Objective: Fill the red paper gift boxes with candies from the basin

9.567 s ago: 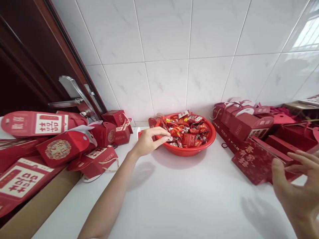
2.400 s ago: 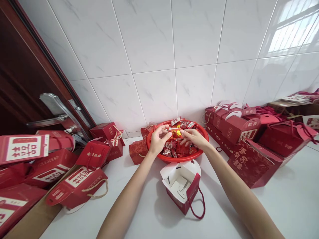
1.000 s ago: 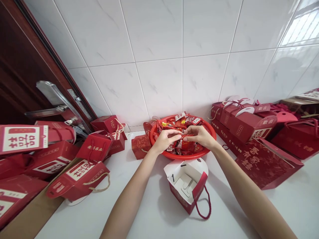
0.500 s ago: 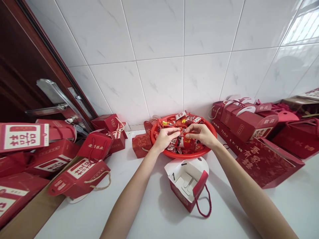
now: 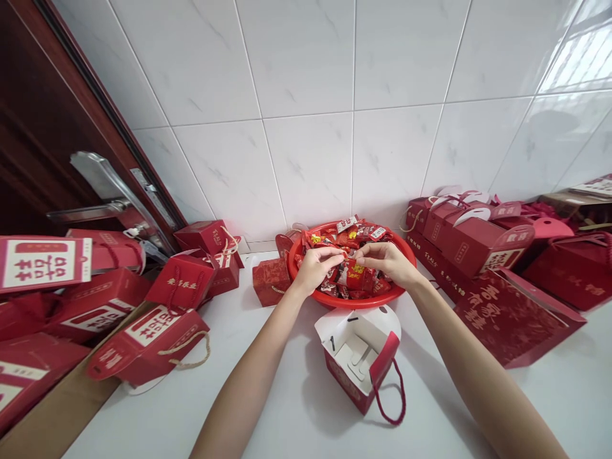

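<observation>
A red basin (image 5: pixel 354 302) full of small red wrapped packets (image 5: pixel 356 275) stands against the wall. Above its left half is my left hand (image 5: pixel 315 269), thumb and fingers pinched on a small red piece too small to make out. My right hand (image 5: pixel 385 260) is over the right half, its thumb and fingertips also pinched together, facing the left hand across a narrow gap; what it grips is hard to tell. Just in front of the basin an open red box (image 5: pixel 356 357) with a white inside and a dark red cord handle shows no packets in it.
Several closed red gift boxes (image 5: pixel 162 338) with rope handles are heaped at the left, near a door handle (image 5: pixel 119 204). More red boxes (image 5: pixel 459 236) line the right side. A small red box (image 5: pixel 271 282) sits left of the basin. White tiles rise behind.
The right hand's fingers have drawn closer together. Both hands remain over the basin, and a red packet below them shows more fully. The view has shifted very slightly.
</observation>
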`<state>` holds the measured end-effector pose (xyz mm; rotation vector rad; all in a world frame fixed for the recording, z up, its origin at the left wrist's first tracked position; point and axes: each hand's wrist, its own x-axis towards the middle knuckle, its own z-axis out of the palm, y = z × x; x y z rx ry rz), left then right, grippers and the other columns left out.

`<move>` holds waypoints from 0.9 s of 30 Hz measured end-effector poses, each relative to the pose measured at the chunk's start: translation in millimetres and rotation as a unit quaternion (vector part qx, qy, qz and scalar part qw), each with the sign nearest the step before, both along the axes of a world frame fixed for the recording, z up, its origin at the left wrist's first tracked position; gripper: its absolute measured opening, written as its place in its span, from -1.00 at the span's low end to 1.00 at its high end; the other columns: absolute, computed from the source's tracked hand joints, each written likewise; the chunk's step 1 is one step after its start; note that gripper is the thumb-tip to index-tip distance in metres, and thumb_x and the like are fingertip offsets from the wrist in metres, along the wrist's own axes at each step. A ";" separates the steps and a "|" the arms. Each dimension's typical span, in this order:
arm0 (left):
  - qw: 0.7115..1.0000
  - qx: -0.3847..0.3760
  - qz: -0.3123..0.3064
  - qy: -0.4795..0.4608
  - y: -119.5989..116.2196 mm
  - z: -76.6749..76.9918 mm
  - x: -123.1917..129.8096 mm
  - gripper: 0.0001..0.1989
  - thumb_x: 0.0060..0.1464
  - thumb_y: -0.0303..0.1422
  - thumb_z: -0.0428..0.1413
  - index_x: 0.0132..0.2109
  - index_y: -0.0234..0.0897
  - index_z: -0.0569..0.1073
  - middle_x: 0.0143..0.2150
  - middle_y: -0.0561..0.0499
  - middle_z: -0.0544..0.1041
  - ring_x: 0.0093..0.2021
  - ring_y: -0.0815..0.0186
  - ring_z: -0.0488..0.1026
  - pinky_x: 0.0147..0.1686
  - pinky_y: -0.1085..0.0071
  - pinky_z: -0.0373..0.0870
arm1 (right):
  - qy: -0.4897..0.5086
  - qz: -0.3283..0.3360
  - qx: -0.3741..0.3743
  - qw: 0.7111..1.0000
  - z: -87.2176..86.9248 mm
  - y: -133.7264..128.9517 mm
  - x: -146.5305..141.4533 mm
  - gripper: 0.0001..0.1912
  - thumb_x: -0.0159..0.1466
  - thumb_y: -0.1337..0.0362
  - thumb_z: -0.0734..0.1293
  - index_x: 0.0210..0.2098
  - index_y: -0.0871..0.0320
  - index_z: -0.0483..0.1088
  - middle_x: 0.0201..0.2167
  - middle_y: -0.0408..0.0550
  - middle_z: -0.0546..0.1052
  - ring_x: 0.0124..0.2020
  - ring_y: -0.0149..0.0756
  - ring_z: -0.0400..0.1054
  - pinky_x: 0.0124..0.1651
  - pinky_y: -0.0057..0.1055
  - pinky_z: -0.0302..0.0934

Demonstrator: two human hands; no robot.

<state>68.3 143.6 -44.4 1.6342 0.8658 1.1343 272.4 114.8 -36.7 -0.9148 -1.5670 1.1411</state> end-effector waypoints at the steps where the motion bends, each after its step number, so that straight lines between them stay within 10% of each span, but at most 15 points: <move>1: 1.000 -0.002 0.002 -0.002 0.2 -0.3 0.3 -0.74 -0.11 -0.20 0.29 -0.30 -0.29 0.65 -0.23 -0.07 0.67 -0.10 0.10 0.54 0.03 0.19 0.40 | 0.000 -0.002 0.006 1.000 -0.4 0.4 0.4 -0.67 0.02 0.06 0.54 -0.39 0.20 0.54 -0.38 -0.09 0.56 -0.31 -0.32 0.38 -0.12 -0.34 0.23; 27: 0.997 0.061 -0.024 0.033 -6.0 2.8 1.1 -0.73 0.00 -0.19 0.28 -0.22 -0.30 0.64 -0.18 -0.08 0.67 -0.11 0.12 0.57 -0.05 0.24 0.48 | 0.031 -0.048 -0.005 0.998 5.6 -5.5 -2.4 -0.60 0.06 -0.04 0.50 -0.44 0.17 0.41 -0.54 -0.22 0.36 -0.53 -0.48 0.17 -0.48 -0.49 0.06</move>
